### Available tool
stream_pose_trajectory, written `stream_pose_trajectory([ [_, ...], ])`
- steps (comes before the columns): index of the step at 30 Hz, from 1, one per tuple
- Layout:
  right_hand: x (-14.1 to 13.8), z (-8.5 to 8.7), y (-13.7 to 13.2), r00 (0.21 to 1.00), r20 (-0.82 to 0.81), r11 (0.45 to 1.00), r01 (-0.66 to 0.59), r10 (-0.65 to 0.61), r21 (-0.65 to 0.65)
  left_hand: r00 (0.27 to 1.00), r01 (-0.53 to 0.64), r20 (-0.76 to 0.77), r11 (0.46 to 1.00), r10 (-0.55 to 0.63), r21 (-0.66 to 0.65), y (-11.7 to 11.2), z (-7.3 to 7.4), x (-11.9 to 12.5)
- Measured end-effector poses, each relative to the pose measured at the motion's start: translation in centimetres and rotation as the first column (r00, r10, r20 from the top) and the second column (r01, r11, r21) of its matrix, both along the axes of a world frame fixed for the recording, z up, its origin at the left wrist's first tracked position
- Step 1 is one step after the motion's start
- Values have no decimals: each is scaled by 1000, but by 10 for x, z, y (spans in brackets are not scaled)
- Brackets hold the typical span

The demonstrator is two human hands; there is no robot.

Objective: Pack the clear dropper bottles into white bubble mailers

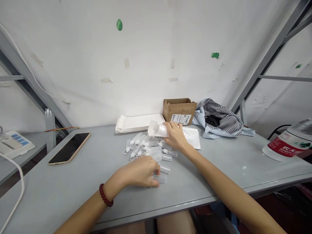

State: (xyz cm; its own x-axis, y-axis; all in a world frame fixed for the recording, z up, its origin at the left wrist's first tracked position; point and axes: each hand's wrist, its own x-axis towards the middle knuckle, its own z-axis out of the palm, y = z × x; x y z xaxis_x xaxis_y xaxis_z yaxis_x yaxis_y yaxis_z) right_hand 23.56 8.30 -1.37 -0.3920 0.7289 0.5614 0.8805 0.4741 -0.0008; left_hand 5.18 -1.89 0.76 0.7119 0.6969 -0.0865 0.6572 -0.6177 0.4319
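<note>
Several small clear plastic tubes with white caps lie in a loose pile on the grey table. My left hand, with a red bead bracelet at the wrist, is curled with its fingertips closed on one clear tube at the near edge of the pile. My right hand reaches past the pile and grips a small white plastic bag, holding it just above the table. More flat white bags lie under and beside that hand.
A stack of white bags and an open cardboard box stand by the wall. Striped cloth lies to the right of the box. A phone lies at the left, a water bottle at the right edge.
</note>
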Motion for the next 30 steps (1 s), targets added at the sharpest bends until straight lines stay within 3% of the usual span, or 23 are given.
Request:
stream_pose_trajectory([
  [3,-1,0,-2,1000,-7,1000,-19,20,10,998,-1,58,998,6,-70,0,3,-2],
  [6,-1,0,-2,999,-23,999,-28,28,17,942,-41,312,967,121,-253,6,18,-13],
  [8,-1,1,-2,999,-34,999,-32,32,16,812,-136,503,933,297,-333,14,28,-22],
  [10,-2,1,-3,998,-42,999,-46,47,14,595,-269,669,895,446,-357,25,32,-32],
  [11,-2,2,-4,997,-46,998,-57,57,14,493,-338,722,871,486,-356,31,32,-36],
  [13,-4,3,-7,995,-51,997,-80,81,14,381,-446,759,824,529,-351,41,27,-42],
  [16,-8,4,-13,990,-47,991,-130,130,18,395,-502,734,799,552,-331,51,14,-41],
  [20,-12,5,-18,984,-31,984,-174,175,35,514,-522,693,826,505,-214,52,4,-36],
  [25,-11,6,-18,986,-45,987,-161,162,25,589,-555,660,827,467,-90,46,12,-38],
  [30,-13,5,-20,984,-19,984,-178,179,20,630,-501,653,862,421,-73,43,19,-38],
])
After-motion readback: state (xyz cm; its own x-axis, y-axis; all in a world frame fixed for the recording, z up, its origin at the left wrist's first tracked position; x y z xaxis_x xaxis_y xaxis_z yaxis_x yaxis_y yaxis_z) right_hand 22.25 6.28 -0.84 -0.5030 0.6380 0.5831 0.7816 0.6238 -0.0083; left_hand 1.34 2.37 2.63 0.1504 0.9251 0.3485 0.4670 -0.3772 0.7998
